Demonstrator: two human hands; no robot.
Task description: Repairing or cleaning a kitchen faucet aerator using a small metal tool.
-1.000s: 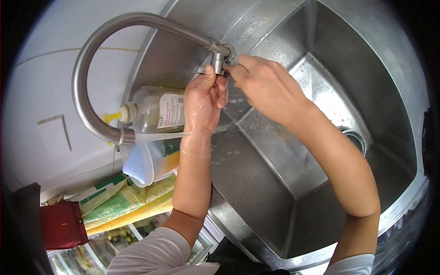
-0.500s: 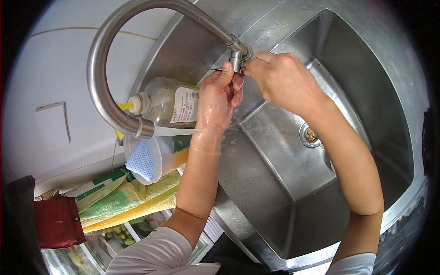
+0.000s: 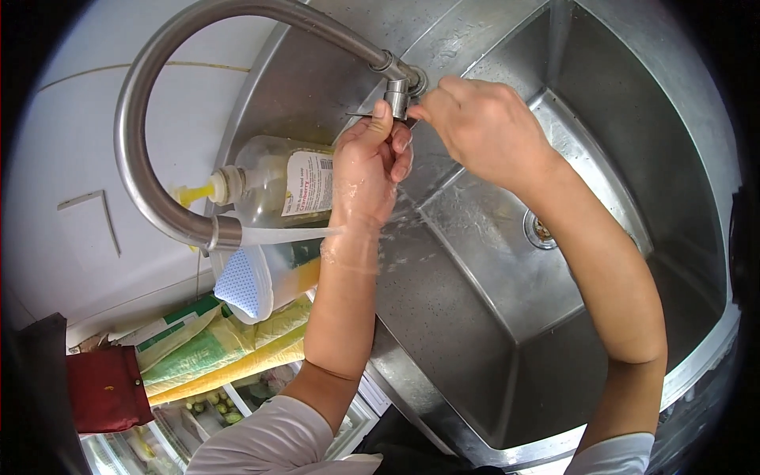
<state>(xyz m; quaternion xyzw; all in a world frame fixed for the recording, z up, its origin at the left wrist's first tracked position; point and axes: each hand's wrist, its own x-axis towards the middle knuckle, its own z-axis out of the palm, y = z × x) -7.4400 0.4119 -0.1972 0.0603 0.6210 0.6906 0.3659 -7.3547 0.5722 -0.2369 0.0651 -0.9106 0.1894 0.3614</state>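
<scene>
A curved steel faucet (image 3: 134,127) arches over the sink, and water streams from its spout across my left wrist. My left hand (image 3: 368,158) is closed around the lower end of the faucet's side handle (image 3: 397,101), thumb raised against it and fingers curled beneath. A thin dark strip sticks out beside that thumb; its kind is unclear. My right hand (image 3: 491,131) is closed in a pinch just right of the handle, its fingertips close to it. Whatever lies between those fingertips is hidden. Water wets my left hand and wrist.
Right of my left arm lies the steel sink (image 3: 443,317) with a drain (image 3: 541,229). Behind that arm stand a clear soap bottle (image 3: 265,186) with a yellow pump and a tub with a blue dotted cloth (image 3: 244,283). Bags (image 3: 198,356) and a red pouch (image 3: 107,388) lie lower left.
The view has shifted slightly, so the faucet and bottle appear farther left. Both hands stay at the handle, and the water still runs over my left wrist.
</scene>
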